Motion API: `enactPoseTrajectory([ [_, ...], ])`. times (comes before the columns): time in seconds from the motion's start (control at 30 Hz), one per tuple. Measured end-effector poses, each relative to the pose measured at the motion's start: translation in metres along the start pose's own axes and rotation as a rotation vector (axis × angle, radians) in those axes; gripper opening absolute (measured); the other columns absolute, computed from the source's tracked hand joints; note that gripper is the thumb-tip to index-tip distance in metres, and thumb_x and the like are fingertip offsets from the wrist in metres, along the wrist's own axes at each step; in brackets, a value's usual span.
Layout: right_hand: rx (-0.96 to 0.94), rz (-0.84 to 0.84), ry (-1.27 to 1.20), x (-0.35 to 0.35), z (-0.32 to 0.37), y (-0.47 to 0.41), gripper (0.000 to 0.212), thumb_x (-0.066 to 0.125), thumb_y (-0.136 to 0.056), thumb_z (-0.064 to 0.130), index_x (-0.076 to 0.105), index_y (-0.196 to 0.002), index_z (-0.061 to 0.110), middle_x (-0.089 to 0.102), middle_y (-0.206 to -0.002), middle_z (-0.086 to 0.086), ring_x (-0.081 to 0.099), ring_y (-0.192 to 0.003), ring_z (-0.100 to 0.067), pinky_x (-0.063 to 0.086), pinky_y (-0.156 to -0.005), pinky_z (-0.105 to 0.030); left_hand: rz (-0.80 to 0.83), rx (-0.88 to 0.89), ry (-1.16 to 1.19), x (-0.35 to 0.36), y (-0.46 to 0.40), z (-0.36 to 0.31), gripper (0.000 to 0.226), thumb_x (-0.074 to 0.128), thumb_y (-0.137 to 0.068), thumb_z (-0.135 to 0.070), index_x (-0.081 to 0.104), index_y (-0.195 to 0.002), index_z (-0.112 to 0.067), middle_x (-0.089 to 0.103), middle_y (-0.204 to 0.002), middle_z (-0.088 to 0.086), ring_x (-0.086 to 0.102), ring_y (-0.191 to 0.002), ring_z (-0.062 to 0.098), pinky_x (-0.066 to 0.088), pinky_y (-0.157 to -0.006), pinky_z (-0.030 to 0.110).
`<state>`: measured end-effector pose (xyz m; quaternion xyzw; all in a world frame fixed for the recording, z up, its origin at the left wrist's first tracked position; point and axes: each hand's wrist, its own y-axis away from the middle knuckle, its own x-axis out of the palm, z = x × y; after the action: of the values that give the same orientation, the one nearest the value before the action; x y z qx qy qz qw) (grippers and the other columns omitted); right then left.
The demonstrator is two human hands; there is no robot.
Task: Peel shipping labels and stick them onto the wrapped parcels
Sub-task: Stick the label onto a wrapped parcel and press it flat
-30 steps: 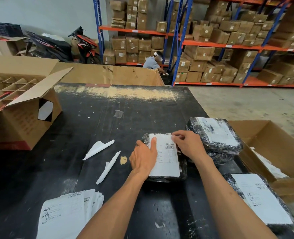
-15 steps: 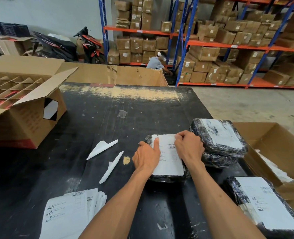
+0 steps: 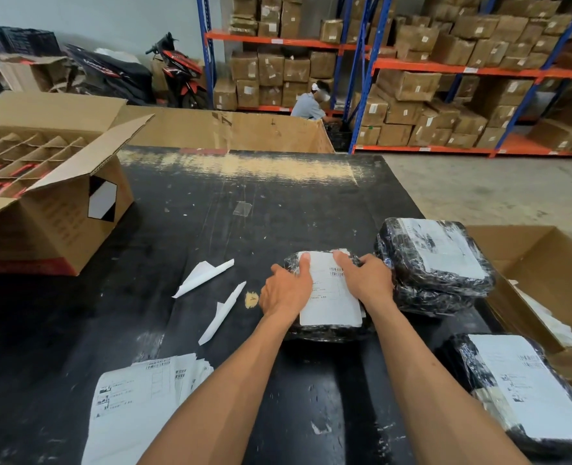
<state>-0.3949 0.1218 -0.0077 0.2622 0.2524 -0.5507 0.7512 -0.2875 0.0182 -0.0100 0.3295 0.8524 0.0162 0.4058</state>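
Now flattened on the shipping label (image 3: pixel 331 297) atop the wrapped parcel (image 3: pixel 324 330) mid-table: left hand (image 3: pixel 286 290), thumb extended; right hand (image 3: pixel 366 280), knuckles no longer bunched, fingers straighter.

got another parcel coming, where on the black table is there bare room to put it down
Widest bare patch: the middle and far table, between the divider box and the stacked parcels. Another bare strip lies near the box's front. Crowded: the near side, with the label stack, backing strips, both hands on the centre parcel, and the near-right parcel.
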Motion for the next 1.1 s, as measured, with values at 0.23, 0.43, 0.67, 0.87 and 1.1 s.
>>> enactPoseTrajectory([
  [0.23,-0.054,-0.109,0.028,0.002,-0.006,0.002,0.052,0.040,-0.102,0.054,0.054,-0.071,0.014,0.060,-0.075,-0.004,0.057,-0.073,-0.023,0.037,-0.062,-0.036,0.107,-0.044,-0.091,-0.019,-0.024,-0.022,0.091,0.029,-0.090,-0.078,0.051,-0.143,-0.008,0.049,-0.149,0.015,0.046,-0.136,0.036,0.039,-0.105,0.044],
  [0.43,-0.036,-0.084,0.074,0.000,-0.003,0.005,0.076,0.015,-0.106,0.055,0.067,-0.105,-0.001,0.068,-0.111,-0.024,0.062,-0.107,-0.039,0.048,-0.096,-0.047,0.016,-0.096,0.008,-0.011,-0.013,-0.018,0.084,0.009,-0.100,-0.066,0.057,-0.136,-0.008,0.057,-0.139,0.018,0.052,-0.128,0.036,0.039,-0.101,0.045],
  [0.67,0.086,0.031,0.194,-0.005,-0.027,0.068,0.101,0.028,-0.087,0.086,0.033,-0.152,0.010,0.039,-0.152,-0.021,0.046,-0.134,-0.041,0.038,-0.106,-0.049,-0.038,0.051,-0.159,0.003,0.023,0.008,0.097,0.015,-0.090,-0.081,0.027,-0.150,-0.005,0.058,-0.136,0.022,0.053,-0.127,0.039,0.039,-0.100,0.047],
  [0.87,-0.029,-0.053,0.094,-0.005,-0.031,0.071,0.071,0.022,-0.104,0.059,0.061,-0.129,0.006,0.063,-0.129,-0.021,0.057,-0.119,-0.041,0.043,-0.096,-0.045,-0.149,0.139,-0.084,0.008,0.029,0.014,0.067,0.015,-0.105,-0.052,0.052,-0.128,-0.002,0.063,-0.126,0.025,0.057,-0.119,0.042,0.041,-0.095,0.046],
  [1.1,-0.034,-0.012,0.143,-0.028,-0.032,0.082,0.071,0.014,-0.104,0.058,0.056,-0.136,0.011,0.065,-0.129,-0.021,0.057,-0.120,-0.040,0.042,-0.098,-0.047,-0.181,0.145,-0.005,0.000,0.054,0.015,0.065,0.011,-0.106,-0.050,0.053,-0.127,-0.005,0.063,-0.126,0.022,0.054,-0.121,0.039,0.036,-0.097,0.045],
])
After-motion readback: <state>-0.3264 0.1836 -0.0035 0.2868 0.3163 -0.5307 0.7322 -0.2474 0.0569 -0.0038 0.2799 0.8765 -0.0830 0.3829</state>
